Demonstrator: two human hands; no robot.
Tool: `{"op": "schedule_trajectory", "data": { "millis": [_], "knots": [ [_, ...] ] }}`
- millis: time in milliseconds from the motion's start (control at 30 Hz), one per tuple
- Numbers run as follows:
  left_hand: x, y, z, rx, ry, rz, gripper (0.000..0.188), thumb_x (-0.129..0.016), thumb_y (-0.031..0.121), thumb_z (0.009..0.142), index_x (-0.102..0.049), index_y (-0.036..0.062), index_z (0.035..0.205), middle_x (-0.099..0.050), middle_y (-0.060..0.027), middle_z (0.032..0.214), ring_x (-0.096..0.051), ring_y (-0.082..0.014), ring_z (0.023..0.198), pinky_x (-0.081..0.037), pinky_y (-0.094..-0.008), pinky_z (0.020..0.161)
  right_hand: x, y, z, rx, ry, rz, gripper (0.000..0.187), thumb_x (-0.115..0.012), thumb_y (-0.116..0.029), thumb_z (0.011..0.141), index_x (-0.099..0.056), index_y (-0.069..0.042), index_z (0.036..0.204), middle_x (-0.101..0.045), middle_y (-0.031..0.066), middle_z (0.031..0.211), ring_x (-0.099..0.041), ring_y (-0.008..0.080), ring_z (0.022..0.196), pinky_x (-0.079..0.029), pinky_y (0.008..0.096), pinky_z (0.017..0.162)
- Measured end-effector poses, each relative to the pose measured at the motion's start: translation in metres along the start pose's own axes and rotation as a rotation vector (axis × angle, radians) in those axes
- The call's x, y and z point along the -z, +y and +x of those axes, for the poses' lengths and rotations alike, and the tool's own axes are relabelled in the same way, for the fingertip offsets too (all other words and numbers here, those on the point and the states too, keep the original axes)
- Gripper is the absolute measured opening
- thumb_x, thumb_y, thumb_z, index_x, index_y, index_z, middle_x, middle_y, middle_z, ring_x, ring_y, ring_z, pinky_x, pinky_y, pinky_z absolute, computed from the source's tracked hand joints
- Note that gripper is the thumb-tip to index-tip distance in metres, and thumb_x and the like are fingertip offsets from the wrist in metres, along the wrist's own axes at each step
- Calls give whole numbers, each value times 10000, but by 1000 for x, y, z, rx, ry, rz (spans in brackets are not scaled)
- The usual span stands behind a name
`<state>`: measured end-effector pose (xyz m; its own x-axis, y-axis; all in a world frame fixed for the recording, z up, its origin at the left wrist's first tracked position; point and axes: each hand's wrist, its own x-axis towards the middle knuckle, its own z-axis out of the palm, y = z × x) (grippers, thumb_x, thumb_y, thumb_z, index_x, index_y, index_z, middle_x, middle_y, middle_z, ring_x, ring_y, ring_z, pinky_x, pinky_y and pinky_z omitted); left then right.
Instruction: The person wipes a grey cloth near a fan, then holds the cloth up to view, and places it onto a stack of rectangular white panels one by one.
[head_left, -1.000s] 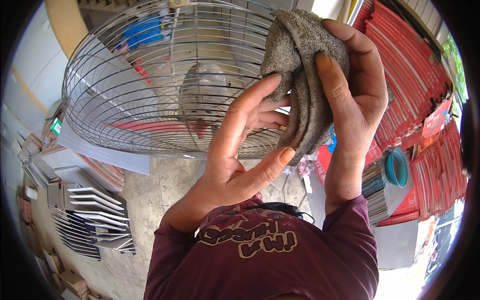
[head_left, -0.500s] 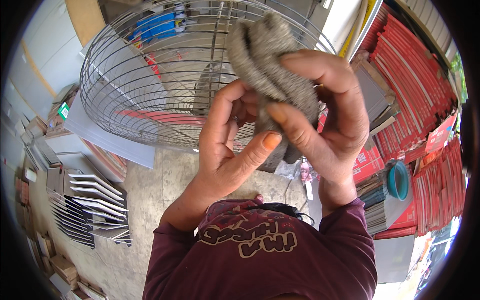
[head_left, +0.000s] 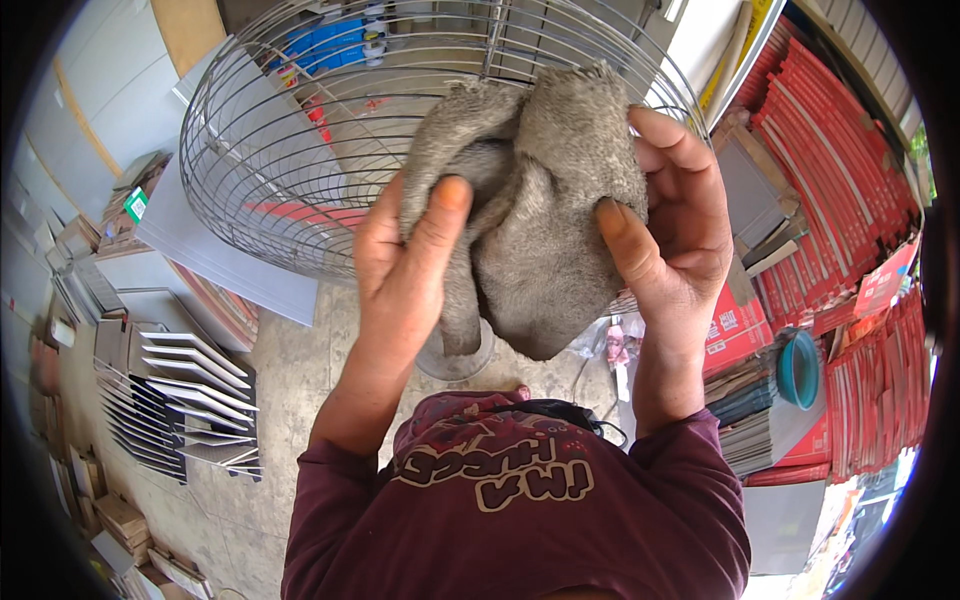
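Note:
A crumpled grey-brown cloth (head_left: 560,230), fuzzy like towelling, is stretched between my two hands in front of my chest. My left hand (head_left: 405,265) pinches its left fold, the orange-stained thumb lying on top and the fingers behind. On the right side, my right hand (head_left: 675,215) grips the cloth's edge between thumb and fingers. Behind the cloth stands a large wire cage (head_left: 270,170), rounded like a fan guard, whose right part the cloth and my right hand partly cover.
Red boxes (head_left: 830,180) are stacked on the right, with a teal bowl (head_left: 797,370) beside them. A black rack of white tile samples (head_left: 200,400) stands on the floor (head_left: 300,420) to the left. A round grey base (head_left: 455,355) shows below the cloth.
The bunched cloth has been opened out wider and lowered. My hands have moved apart, the left one shifting to the left.

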<state>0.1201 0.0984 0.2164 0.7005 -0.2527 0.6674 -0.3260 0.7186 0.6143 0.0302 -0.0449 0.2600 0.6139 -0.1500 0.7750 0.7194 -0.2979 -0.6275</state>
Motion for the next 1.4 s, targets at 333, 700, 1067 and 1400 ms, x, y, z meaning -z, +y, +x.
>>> {"op": "schedule_trajectory", "data": {
  "millis": [333, 700, 1067, 1400],
  "knots": [
    [26, 33, 16, 5, 172, -40, 298, -568, 167, 892, -556, -22, 1123, -615, -114, 1063, -597, -182, 950, -470, -300, 849, -8, 4, -25, -359, -99, 319, 713, -646, 53, 716, -324, 17, 1351, -520, 92, 1224, -477, 154, 1148, -347, 289, 981],
    [48, 62, 48, -18, 238, -9, 334, -598, 172, 869, -546, -37, 1123, -617, -129, 1056, -613, -208, 926, -492, -317, 821, 16, -3, -21, -348, -50, 312, 767, -737, 31, 671, -361, 16, 1340, -508, 72, 1245, -486, 155, 1141, -413, 278, 935],
    [26, 94, 107, -295, 237, 334, 362, -664, 196, 829, -578, -34, 1096, -617, -125, 1054, -587, -190, 974, -463, -294, 861, 60, -23, 35, 363, 325, -172, 603, -760, -92, 708, -492, 21, 1236, -571, 114, 1181, -559, 148, 1027, -422, 263, 918],
    [27, 77, 165, -666, 2, 1283, 566, -634, -43, 717, -470, 78, 1246, -558, -64, 1085, -465, -137, 845, -397, -262, 780, 76, -6, 74, 286, 151, -1080, 340, -642, -225, 829, -600, -155, 1159, -565, 87, 1170, -599, 220, 951, -485, 301, 753]
  ]
}}
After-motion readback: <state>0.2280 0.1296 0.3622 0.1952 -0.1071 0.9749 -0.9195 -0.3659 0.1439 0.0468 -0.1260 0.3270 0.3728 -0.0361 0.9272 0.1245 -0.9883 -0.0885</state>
